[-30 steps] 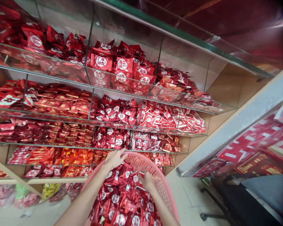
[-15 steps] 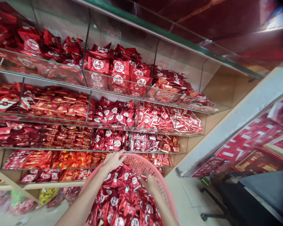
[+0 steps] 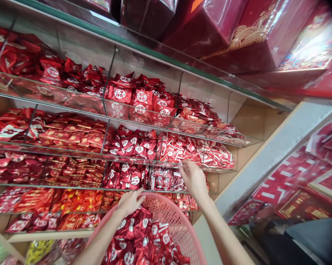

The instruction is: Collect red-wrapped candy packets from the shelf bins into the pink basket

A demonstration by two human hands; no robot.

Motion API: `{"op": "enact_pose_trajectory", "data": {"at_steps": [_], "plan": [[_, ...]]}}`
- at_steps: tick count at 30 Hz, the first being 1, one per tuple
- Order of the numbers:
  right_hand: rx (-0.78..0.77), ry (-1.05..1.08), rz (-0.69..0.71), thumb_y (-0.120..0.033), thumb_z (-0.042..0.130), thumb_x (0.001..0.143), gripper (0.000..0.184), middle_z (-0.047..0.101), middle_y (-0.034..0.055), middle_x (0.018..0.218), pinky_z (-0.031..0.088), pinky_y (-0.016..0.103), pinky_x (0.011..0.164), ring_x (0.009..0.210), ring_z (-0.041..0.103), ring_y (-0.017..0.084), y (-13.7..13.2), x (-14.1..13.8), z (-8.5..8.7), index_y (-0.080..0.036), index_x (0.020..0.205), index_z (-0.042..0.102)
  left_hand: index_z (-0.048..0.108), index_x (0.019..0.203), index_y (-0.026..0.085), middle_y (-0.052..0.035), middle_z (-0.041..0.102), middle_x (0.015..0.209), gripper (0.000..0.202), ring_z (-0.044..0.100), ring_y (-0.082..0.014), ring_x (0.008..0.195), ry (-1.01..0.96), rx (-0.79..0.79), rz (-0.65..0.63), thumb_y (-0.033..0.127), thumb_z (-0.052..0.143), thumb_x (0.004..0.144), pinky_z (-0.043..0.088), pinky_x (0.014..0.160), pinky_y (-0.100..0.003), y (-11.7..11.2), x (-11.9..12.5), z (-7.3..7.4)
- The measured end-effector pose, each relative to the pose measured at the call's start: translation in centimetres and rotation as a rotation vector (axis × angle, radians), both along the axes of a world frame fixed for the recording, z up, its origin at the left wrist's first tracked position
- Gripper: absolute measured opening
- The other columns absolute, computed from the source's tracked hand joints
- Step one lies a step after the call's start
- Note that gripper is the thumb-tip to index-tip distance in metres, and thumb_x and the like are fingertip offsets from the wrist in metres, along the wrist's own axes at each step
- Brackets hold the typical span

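Note:
A pink plastic basket [image 3: 192, 235] with a perforated wall stands low in front of me, holding a heap of small dark-red sweet packets [image 3: 133, 239] with white labels. My left hand [image 3: 129, 202] grips the basket's far-left rim, its fingertips over the edge. Beyond the basket, at the right, my right hand [image 3: 195, 180] is raised in front of the shelf compartments, fingers curled. Any packet inside those fingers is hidden. Closest to its fingertips are the red-and-white packets [image 3: 174, 147] in one compartment and the pale-and-red packets [image 3: 164, 179] a row below.
Glass-fronted shelves [image 3: 80, 99] in several rows hold red and gold packets. Large dark-red boxes [image 3: 251, 40] sit on the glass above. To the right are a pale wall edge [image 3: 237, 176], red printed goods [image 3: 282, 176] and a dark chair [image 3: 315, 239]. Bagged goods [image 3: 39, 252] lie bottom left.
My right hand has risen out of the basket and moved to the shelf front at the right. My left hand stays on the rim. The view has tilted upward, showing more of the boxes.

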State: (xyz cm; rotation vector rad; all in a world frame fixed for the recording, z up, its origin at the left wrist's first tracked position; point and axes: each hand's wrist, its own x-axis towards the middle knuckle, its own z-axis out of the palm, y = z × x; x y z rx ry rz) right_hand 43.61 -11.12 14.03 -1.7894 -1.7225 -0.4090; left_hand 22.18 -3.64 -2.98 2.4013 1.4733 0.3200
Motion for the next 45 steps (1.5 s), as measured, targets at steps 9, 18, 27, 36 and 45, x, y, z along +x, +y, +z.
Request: {"op": "enact_pose_trajectory", "data": {"at_steps": [9,18,27,36,45], "plan": [[-0.202,-0.348,0.091,-0.031,0.048,0.077,0.028,0.055,0.0083,0.098,0.032,0.031,0.076,0.092,0.045,0.021,7.6,0.4,4.9,-0.019,0.101,0.050,0.038,0.120,0.031,-0.0027,0.061,0.102,0.058,0.053,-0.0193,0.095,-0.010,0.012,0.005,0.059,0.014,0.075,0.038,0.077,-0.031,0.2,-0.1,-0.7],[-0.252,-0.256,0.129,-0.031,0.058,0.065,0.032,0.056,0.0068,0.089,0.032,0.027,0.068,0.085,0.047,0.019,9.4,0.4,4.0,-0.018,0.094,0.053,0.038,0.120,0.031,-0.0029,0.061,0.103,0.058,0.053,-0.0197,0.096,-0.023,0.001,0.011,0.060,0.017,0.074,0.038,0.079,-0.031,0.4,-0.2,-1.0],[-0.165,0.506,0.216,-0.041,0.055,0.060,0.027,0.048,-0.0035,0.056,0.031,0.020,0.048,0.050,0.041,0.008,9.0,3.2,4.9,-0.015,0.067,0.053,0.038,0.120,0.032,-0.0038,0.062,0.100,0.058,0.054,-0.0207,0.093,-0.024,0.011,0.003,0.060,0.016,0.074,0.039,0.078,-0.033,0.4,-0.2,-1.2],[-0.291,0.362,-0.089,-0.040,0.057,0.056,0.030,0.033,-0.0062,0.042,0.025,0.020,0.042,0.044,0.035,0.007,9.5,5.0,4.3,-0.019,0.047,0.038,0.036,0.122,0.031,-0.0037,0.061,0.101,0.058,0.054,-0.0198,0.094,-0.003,-0.006,0.009,0.059,0.018,0.074,0.039,0.078,-0.031,0.3,-0.2,-0.9],[-0.351,0.300,-0.150,-0.034,0.057,0.058,0.030,0.032,-0.0047,0.038,0.023,0.020,0.039,0.042,0.038,0.008,10.1,3.1,5.0,-0.020,0.042,0.036,0.036,0.121,0.031,-0.0040,0.059,0.104,0.056,0.053,-0.0206,0.096,-0.008,-0.022,0.017,0.058,0.020,0.074,0.038,0.080,-0.033,0.2,-0.1,-0.7]]}}
